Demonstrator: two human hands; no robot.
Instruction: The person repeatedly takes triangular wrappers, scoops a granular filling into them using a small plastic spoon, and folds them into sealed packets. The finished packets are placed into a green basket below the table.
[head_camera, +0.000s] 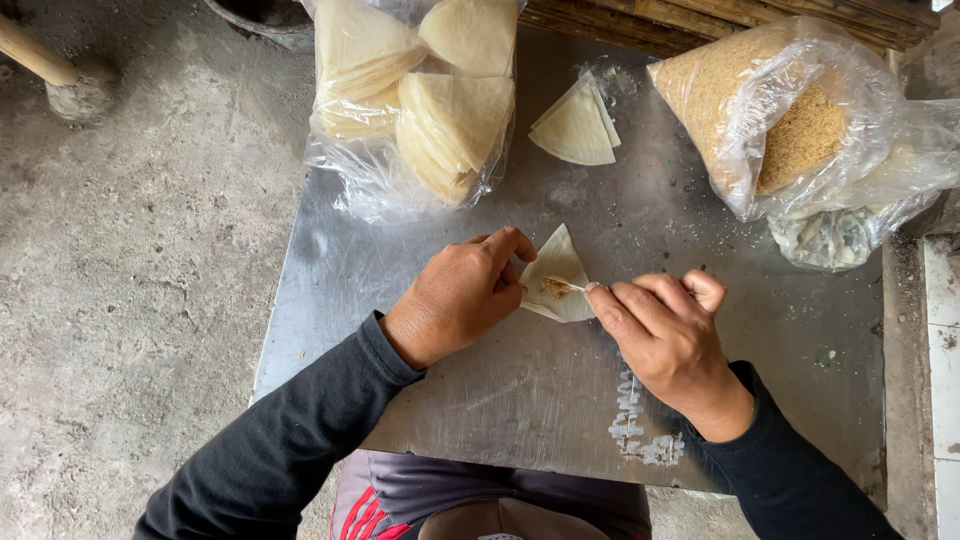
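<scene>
Wrapper: a pale, wedge-shaped pastry wrapper (556, 275) lies flat near the middle of the metal table (520, 390), its point aimed toward the far edge, with a small brown dab of filling (554, 288) on its lower half.
Left hand: the left hand (458, 298) rests palm down on the table, touching the wrapper's left edge; thumb and forefinger curl around that edge and pin it, with no wide spread between the fingers.
Right hand: the right hand (668, 328) sits just right of the wrapper, fingers bunched narrowly around a thin stick (568, 286) whose tip reaches onto the filling.
Arms: both forearms, in dark sleeves, come in from the near edge and angle inward, wrists low over the metal.
Loose stack: a few more wrappers (576, 128) lie fanned near the far edge, well apart from the hands.
Bag of wrappers: a clear plastic bag (415, 100) of stacked wrappers lies at the far left corner.
Bag of crumbs: a clear bag of brownish crumbs (790, 115) rests at the far right corner.
Near edge: a white smear (636, 425) marks the metal beside the right wrist.
</scene>
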